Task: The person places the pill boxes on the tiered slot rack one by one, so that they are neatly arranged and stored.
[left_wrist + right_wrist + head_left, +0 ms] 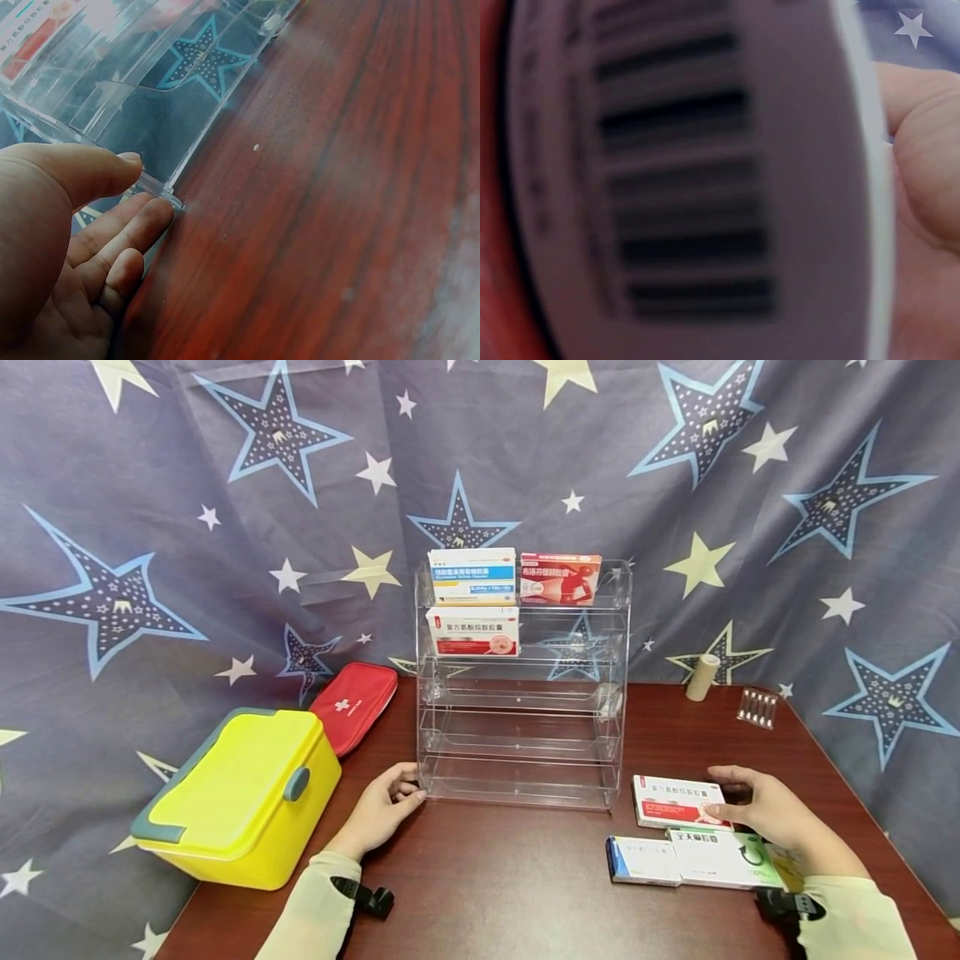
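Two hands flanked the clear rack [517, 792].
At the rack's lower left corner, the left hand [378, 807] pinched the edge between thumb and bent fingers, a hold plainest in the left wrist view. Right of the rack, the right hand [772, 807] pointed leftward, thumb and fingers gripping the right end of a red-and-white box [671, 799]; only the right wrist view showed a barcode [694, 247], close and blurred.

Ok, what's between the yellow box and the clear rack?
Red first-aid pouch toward the back, left hand nearer the front; head view shows both.
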{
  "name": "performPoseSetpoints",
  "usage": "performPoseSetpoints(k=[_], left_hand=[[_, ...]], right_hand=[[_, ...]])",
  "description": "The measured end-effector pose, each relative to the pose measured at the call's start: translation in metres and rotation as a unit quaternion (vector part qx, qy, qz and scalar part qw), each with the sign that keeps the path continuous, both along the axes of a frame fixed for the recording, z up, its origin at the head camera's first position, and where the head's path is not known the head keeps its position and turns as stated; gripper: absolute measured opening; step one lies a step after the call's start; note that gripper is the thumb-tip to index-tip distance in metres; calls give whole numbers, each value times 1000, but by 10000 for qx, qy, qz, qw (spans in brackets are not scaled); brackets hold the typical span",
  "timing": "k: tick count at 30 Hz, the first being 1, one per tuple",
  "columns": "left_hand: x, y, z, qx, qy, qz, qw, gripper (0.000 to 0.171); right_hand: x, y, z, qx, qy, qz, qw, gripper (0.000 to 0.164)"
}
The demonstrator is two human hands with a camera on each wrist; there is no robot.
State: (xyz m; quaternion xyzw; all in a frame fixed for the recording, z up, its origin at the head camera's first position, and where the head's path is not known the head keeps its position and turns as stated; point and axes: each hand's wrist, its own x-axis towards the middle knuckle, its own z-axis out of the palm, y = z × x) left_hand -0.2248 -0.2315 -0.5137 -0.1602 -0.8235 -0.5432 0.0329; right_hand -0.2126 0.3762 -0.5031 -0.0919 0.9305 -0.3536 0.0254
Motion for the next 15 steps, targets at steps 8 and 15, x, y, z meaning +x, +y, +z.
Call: performPoseSetpoints(k=[8, 15], left_hand=[[0, -1, 0, 15, 5, 2, 10000, 40], [0, -1, 0, -42, -20, 42, 10000, 39]], right_hand=[[0, 1, -1, 178, 58, 121, 9998, 64], [1, -1, -1, 217, 114, 137, 9996, 52]])
